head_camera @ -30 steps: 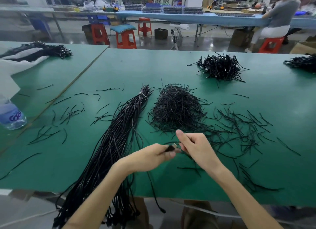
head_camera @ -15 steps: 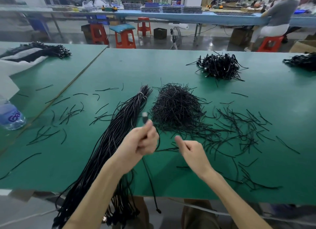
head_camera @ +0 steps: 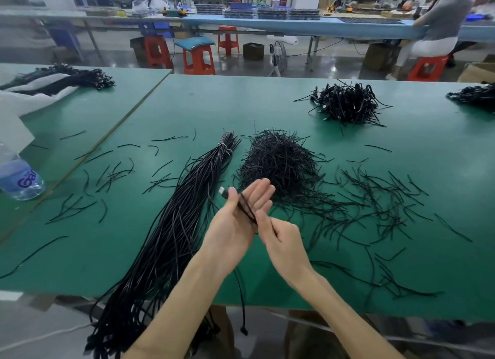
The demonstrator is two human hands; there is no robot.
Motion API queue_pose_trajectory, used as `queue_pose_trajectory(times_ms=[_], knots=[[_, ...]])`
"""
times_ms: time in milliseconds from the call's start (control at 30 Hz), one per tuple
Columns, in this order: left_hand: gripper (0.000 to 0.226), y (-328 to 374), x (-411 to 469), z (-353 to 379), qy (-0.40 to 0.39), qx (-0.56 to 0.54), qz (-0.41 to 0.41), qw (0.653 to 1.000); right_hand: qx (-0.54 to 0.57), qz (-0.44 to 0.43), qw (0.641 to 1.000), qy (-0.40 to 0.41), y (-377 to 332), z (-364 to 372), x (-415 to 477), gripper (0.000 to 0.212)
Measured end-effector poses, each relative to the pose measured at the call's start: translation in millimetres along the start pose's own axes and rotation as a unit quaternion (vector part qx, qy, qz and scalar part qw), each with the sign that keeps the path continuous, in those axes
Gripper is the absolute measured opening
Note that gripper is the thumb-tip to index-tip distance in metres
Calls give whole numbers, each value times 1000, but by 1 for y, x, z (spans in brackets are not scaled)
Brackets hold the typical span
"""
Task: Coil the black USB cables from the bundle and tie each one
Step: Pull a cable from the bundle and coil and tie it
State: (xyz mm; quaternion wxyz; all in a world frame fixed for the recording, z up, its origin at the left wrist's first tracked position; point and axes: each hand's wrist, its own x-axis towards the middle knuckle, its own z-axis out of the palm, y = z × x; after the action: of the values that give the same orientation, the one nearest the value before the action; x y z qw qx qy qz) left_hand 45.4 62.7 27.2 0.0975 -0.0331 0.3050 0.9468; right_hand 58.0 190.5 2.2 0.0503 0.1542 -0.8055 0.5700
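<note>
Your left hand (head_camera: 238, 216) is flat, palm up, thumb pinning the USB cable (head_camera: 245, 207) on it. Your right hand (head_camera: 281, 239) has its grip pinched on that cable, above the desk (head_camera: 267, 104).

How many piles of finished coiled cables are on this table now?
2: one pile at the far side, right of centre; another pile cut off at the right edge. More may lie out of view.
</note>
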Motion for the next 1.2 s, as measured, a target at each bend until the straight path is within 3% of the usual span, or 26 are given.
queue_pose_trajectory(times_ms=[100,133,200,267,333,467,567,767,867,1033,1200], knots=[[39,19,-3,-1,-23,-70,-15,997,-34,5,999,4,11,-11,1,67],[39,22,-7,-2,-39,-28,-21,999,-54,1,999,5,12,-17,5,67],[41,21,-16,-5,-66,170,-7,983,-101,-11,995,1,10,-27,15,66],[46,14,-24,-5,-88,358,14,929,-150,-21,988,-3,7,-33,26,66],[47,10,-29,-2,-90,416,8,905,-197,-31,980,-1,4,-33,31,64],[47,12,-31,-3,-82,437,5,896,-228,-36,973,0,4,-28,26,63],[44,15,-32,-7,-99,374,-7,922,-223,-27,974,14,9,-27,24,63],[41,22,-26,-13,-79,70,-63,992,-225,-45,973,37,10,-30,23,62],[41,23,-25,-15,-74,-37,-68,994,-227,-47,972,32,10,-34,24,61],[40,24,-28,-15,-82,-73,-66,992,-195,-35,980,33,14,-36,17,61],[46,25,-27,-13,-37,-118,-34,992,-190,-19,981,32,18,-35,13,61]])
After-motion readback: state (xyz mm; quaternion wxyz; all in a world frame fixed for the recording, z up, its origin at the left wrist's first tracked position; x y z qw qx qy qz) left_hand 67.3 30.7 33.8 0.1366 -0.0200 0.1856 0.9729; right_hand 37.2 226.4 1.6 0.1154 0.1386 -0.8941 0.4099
